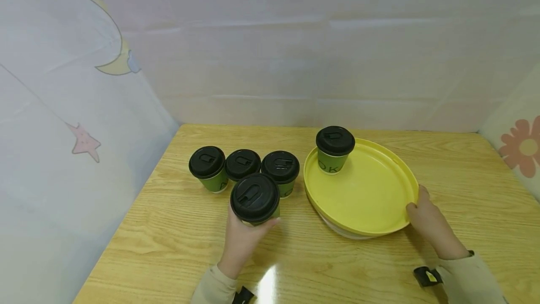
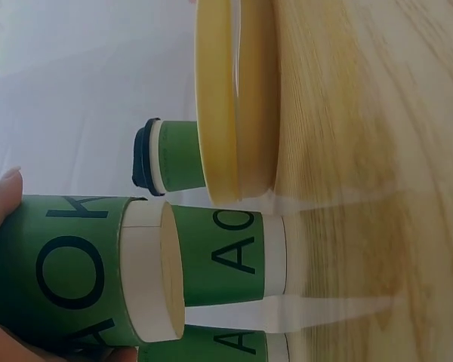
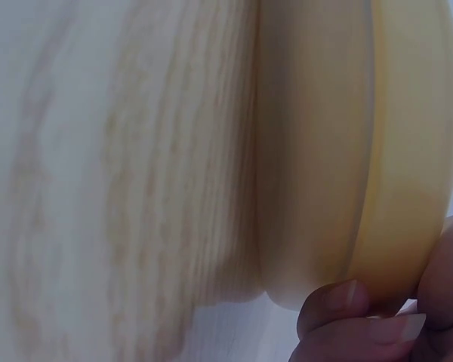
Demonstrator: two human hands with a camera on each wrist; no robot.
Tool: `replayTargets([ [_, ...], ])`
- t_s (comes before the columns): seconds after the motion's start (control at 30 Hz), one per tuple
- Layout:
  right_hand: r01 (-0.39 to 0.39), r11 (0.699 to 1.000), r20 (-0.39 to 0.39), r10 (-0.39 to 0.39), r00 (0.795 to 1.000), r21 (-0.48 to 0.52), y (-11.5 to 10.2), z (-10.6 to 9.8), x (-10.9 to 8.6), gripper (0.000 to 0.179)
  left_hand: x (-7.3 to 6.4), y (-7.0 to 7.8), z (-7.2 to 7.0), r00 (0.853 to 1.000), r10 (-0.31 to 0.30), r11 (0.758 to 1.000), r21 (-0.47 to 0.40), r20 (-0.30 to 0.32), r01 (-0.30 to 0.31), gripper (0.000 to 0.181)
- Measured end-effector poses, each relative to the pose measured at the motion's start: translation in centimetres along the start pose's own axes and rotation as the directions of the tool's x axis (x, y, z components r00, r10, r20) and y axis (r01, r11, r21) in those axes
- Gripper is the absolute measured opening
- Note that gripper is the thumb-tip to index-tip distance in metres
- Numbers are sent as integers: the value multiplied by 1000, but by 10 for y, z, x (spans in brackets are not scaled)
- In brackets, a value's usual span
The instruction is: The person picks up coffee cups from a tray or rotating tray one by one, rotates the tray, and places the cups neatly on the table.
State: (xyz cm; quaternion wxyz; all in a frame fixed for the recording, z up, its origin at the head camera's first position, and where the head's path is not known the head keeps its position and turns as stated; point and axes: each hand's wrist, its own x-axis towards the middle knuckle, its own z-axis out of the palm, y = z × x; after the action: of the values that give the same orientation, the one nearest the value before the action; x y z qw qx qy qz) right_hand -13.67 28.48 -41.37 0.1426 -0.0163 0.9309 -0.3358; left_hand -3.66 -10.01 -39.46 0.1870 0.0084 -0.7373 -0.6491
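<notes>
My left hand [image 1: 242, 233] grips a green paper cup [image 2: 68, 271] with a black lid [image 1: 255, 197]. In the left wrist view the cup's white bottom is raised off the table, in front of other cups. My right hand [image 1: 428, 219] pinches the right rim of a round yellow tray [image 1: 371, 191], thumb on top and fingers [image 3: 340, 298] below. Another lidded cup [image 1: 334, 154] stands upright on the tray's left back part. Three more lidded cups stand in a row on the table: a left cup [image 1: 214, 182], a middle cup [image 1: 243, 161], partly hidden, and a right cup [image 1: 287, 187].
The tray sits on a paler round base [image 1: 343, 231] on the wooden table [image 1: 168, 247]. A pale cloth [image 1: 261, 60] with a moon and a star hangs behind and at the left. At the right, a cloth carries a flower print [image 1: 527, 147].
</notes>
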Motion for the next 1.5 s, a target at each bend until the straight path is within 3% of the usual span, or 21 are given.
replayTargets([
  [0.33,-6,1000,4,6,1000,-1,1,0,1,62,-1,-6,-13,997,12,999,33,-74,-9,101],
  [0.53,-10,1000,2,10,1000,-19,2,0,2,62,-1,-7,-17,995,-10,999,32,-100,14,98],
  [0.9,-13,1000,-1,13,1000,-10,3,0,2,62,-1,-10,-24,983,-42,998,46,-178,51,94],
  [1.1,6,1000,-13,-6,1000,-11,3,1,2,62,0,-13,-30,971,-23,994,97,-237,47,91],
  [1.5,6,1000,2,-6,1000,-9,0,0,0,62,1,-17,-50,961,-13,992,117,-278,47,88],
])
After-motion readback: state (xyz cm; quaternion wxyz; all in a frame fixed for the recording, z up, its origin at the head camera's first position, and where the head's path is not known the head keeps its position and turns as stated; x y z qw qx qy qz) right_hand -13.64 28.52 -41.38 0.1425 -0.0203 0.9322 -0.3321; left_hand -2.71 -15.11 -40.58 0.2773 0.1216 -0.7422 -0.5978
